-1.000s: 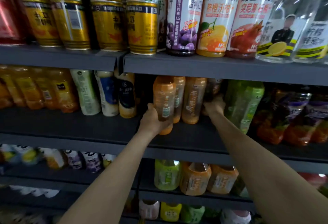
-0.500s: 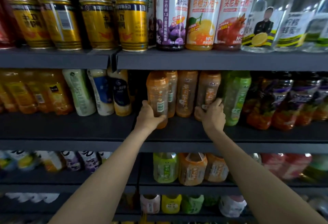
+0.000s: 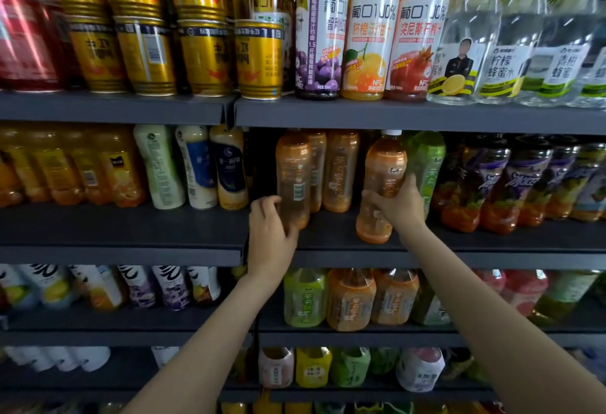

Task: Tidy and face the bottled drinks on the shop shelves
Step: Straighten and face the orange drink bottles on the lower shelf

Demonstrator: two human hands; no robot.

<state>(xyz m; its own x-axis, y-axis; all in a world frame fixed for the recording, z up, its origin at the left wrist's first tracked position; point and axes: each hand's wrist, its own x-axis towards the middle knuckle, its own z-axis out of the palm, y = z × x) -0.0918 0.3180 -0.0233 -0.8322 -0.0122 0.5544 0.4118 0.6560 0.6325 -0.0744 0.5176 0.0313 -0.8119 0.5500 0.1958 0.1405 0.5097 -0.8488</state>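
Note:
On the middle shelf (image 3: 328,236) stand several orange tea bottles. My left hand (image 3: 270,226) grips the lower part of the leftmost one (image 3: 293,174), whose barcode side faces out. My right hand (image 3: 398,205) holds another orange tea bottle (image 3: 383,177) around its middle, near the shelf's front edge, tilted a little, its label facing out. Two more orange bottles (image 3: 339,171) stand further back between them.
A green tea bottle (image 3: 426,164) stands right of my right hand, then dark purple-labelled bottles (image 3: 485,184). White and yellow bottles (image 3: 196,167) stand to the left. Gold cans (image 3: 259,59) and juice bottles (image 3: 370,36) fill the shelf above; more tea bottles (image 3: 351,299) sit below.
My right hand has drawn an orange bottle forward from the back of the row to the shelf's front edge. My left hand stays on the leftmost orange bottle.

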